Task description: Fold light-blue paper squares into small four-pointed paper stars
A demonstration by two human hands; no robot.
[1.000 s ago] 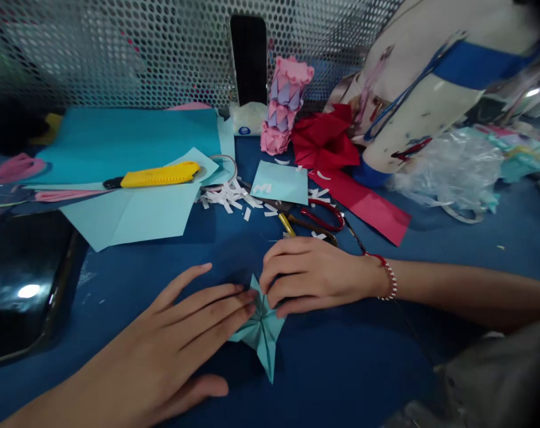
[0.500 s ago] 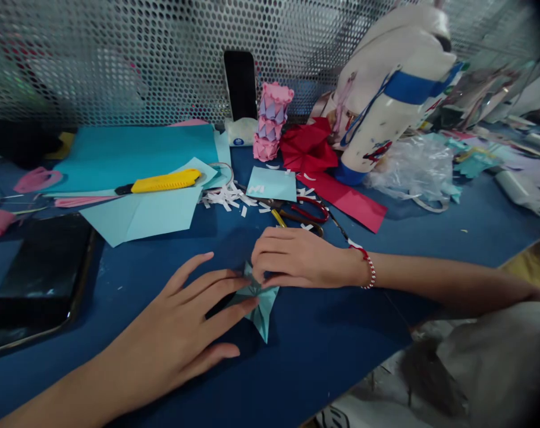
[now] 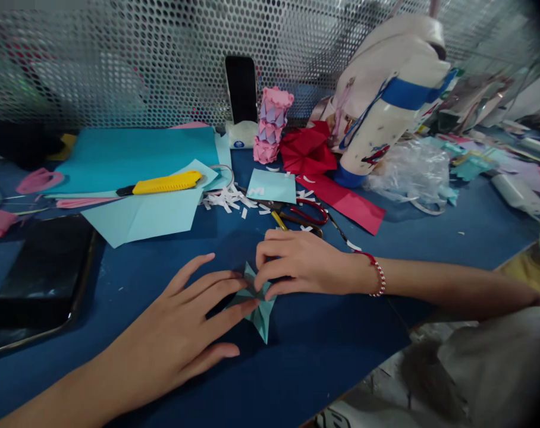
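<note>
Here, teal star (image 3: 263,320) pointing nearward lengthwise, left grip (image 3: 181,321) splayed, right grip (image 3: 308,264) curled, hold unclear

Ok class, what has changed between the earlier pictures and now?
The left hand has opened a gap between its index and middle fingers. The right hand has shifted slightly rightward since the previous picture. The camera view has also shifted. Both hands stay at the folded teal paper; the yellow cutter lies as before.
</note>
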